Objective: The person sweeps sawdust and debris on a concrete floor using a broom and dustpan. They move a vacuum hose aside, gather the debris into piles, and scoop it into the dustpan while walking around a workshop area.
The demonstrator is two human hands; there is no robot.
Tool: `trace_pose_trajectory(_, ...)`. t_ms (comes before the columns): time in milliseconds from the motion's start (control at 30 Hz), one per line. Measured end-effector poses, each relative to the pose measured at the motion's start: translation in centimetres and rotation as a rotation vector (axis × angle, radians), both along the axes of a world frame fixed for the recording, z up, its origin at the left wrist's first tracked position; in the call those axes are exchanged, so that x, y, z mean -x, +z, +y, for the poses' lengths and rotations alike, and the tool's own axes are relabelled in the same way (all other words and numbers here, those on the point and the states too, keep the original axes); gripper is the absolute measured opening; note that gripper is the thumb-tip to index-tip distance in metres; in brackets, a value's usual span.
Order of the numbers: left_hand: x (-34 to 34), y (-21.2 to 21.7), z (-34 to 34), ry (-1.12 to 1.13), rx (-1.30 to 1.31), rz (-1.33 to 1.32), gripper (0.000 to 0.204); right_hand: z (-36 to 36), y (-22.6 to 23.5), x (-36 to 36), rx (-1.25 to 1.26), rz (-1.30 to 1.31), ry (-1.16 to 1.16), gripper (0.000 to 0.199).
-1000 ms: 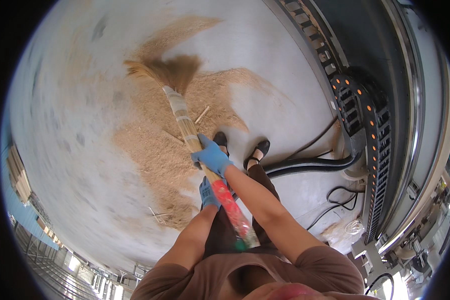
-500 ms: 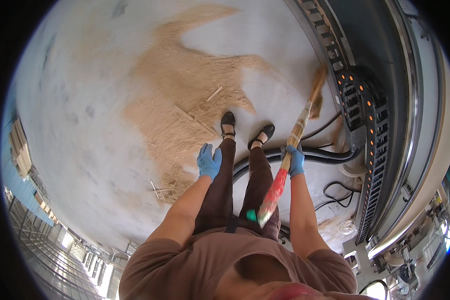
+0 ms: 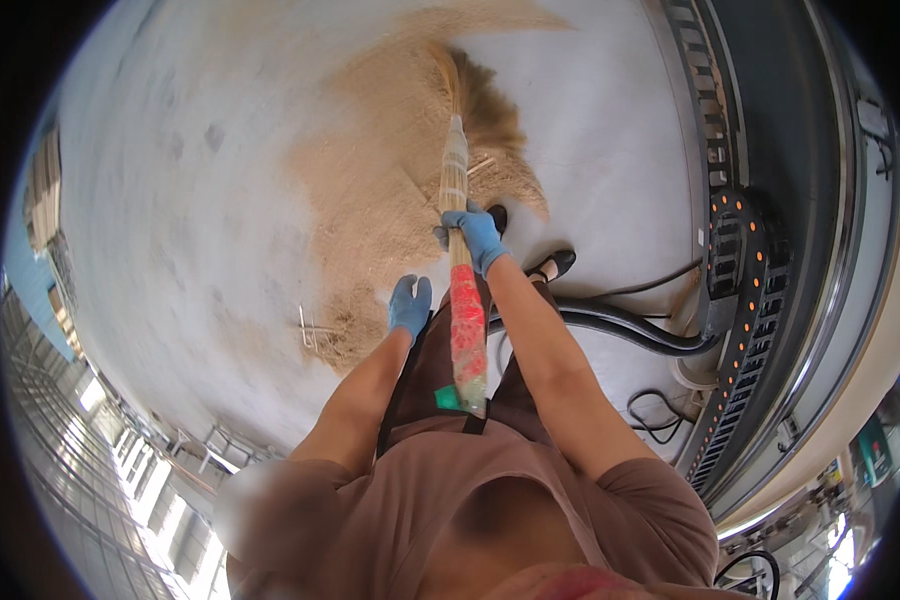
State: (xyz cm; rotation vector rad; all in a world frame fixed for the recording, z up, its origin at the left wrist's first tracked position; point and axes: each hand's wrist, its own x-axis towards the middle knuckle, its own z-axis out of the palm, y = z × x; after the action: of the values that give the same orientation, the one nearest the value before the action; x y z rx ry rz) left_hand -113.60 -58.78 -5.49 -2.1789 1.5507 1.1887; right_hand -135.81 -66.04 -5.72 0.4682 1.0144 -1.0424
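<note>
My right hand [image 3: 478,236], in a blue glove, is wrapped round the handle of a straw broom [image 3: 454,185]. The lower part of that handle is bound in red and clear wrapping, with a green piece at its end near my waist. The broom points away from me, and its bristles [image 3: 475,90] are blurred over a spread of sawdust [image 3: 370,180] on the grey floor. My left hand [image 3: 410,304], also gloved in blue, hangs beside my left leg with its fingers apart and nothing in it.
Thin wood sticks [image 3: 310,328] lie in the sawdust at the left. Black hoses [image 3: 620,325] run across the floor to a cable chain [image 3: 740,230] along a long dark machine at the right. Stacked boards [image 3: 45,190] stand at the far left.
My right hand has swung the broom from the right, beside the machine, leftward over the sawdust. My left hand stays low, empty. The view has shifted slightly.
</note>
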Motion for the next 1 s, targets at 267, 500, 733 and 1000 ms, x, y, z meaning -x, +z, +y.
trace_pose_trajectory(267, 1.2, 3.8, 1.2, 0.149, -0.033, 0.137, 0.047, 4.7, 7.9, 5.1, 0.180, 0.008, 0.189, 0.052)
trace_pose_trajectory(500, 7.3, 6.7, 7.4, 0.502, -0.081, 0.534, 0.043, 10.7, 11.4, 9.9, 0.183, 0.181, 0.408, 0.051)
trace_pose_trajectory(733, 16.7, 12.1, 7.6, 1.083, -0.357, 0.953, 0.057, 11.5, 13.8, 10.8, 0.244, 0.029, 0.637, 0.041)
trace_pose_trajectory(1000, 11.6, 15.8, 7.2, 1.327, -0.231, 1.085, 0.032, 13.1, 22.2, 1.4, 0.300, 0.066, 0.851, 0.045)
